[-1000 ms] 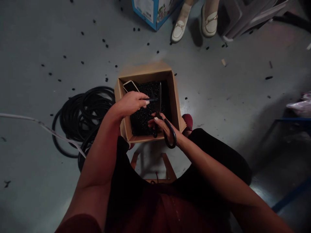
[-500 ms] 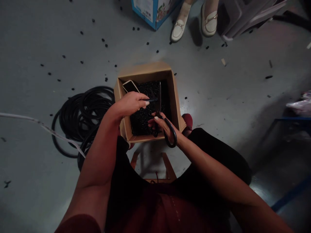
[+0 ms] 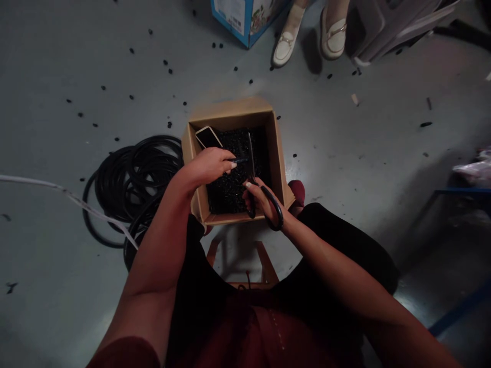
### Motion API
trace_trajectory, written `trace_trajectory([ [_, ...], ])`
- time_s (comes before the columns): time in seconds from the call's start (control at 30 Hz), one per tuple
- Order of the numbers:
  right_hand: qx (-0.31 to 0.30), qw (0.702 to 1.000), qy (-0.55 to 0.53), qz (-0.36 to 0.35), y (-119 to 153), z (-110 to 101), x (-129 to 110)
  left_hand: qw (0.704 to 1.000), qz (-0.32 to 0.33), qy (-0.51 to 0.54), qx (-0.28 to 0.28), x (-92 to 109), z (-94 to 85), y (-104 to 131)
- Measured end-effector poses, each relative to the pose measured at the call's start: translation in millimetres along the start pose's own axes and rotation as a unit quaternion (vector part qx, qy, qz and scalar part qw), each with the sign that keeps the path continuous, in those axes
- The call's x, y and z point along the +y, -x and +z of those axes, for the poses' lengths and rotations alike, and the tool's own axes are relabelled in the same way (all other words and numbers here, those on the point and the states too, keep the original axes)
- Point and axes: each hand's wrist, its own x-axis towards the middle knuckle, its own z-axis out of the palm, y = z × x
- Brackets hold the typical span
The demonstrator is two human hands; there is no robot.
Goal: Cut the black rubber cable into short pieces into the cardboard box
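My left hand [image 3: 215, 162] is over a cardboard box [image 3: 280, 158], its fingers pinching a short dark ribbed strip [image 3: 241, 160] that points right. My right hand [image 3: 261, 194], at the box's near right side, grips a pair of scissors [image 3: 273, 209] with black looped handles. Their long blade reaches away from me, just past the right end of the strip; whether blade and strip touch, I cannot tell. Small black pieces [image 3: 230, 191] fill the box below both hands. A phone-like dark rectangle with a pale edge [image 3: 208, 137] leans in the far left corner.
Coiled black tubing [image 3: 126, 179] lies left of the box, crossed by a white cable [image 3: 76, 203]. Black bits are scattered over the floor. Ahead are a blue carton [image 3: 231, 23], another person's pale shoes [image 3: 284, 49] and a grey plastic stool [image 3: 368, 30].
My right fingers have curled in, drawing the lower scissor loop right and a little closer to the other. The blade has swung slightly left towards the strip. My left hand is nearly still.
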Motion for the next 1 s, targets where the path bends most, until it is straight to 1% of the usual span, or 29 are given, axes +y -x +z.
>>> trace_trajectory([
  [0.17, 0.001, 1.000, -0.001, 0.004, -2.3, -2.6, 2.4, 0.999, -0.034, -0.034, -0.011, -3.6, -2.2, 2.4],
  [0.37, 0.002, 1.000, 0.016, -0.001, -4.3, -2.3, 11.1, 0.997, -0.050, -0.060, -0.017, -5.9, 1.5, 1.0],
  [0.53, -0.001, 0.999, 0.027, 0.032, -5.8, 0.5, 21.8, 0.990, -0.064, -0.114, -0.046, -7.6, 8.2, -2.5],
  [0.7, 0.000, 0.998, 0.004, 0.058, -6.1, 4.8, 25.5, 0.988, -0.075, -0.122, -0.056, -9.0, 12.0, -5.2],
  [0.8, -0.004, 0.998, -0.019, 0.068, -4.9, 7.8, 25.4, 0.987, -0.081, -0.121, -0.064, -6.7, 11.1, -4.6],
  [0.9, 0.004, 0.995, -0.054, 0.089, -3.8, 9.8, 27.0, 0.984, -0.084, -0.143, -0.067, -3.7, 9.4, -3.3],
  [1.0, 0.006, 0.993, -0.060, 0.098, -4.2, 10.2, 30.2, 0.983, -0.080, -0.146, -0.076, -2.3, 8.6, -2.3],
])
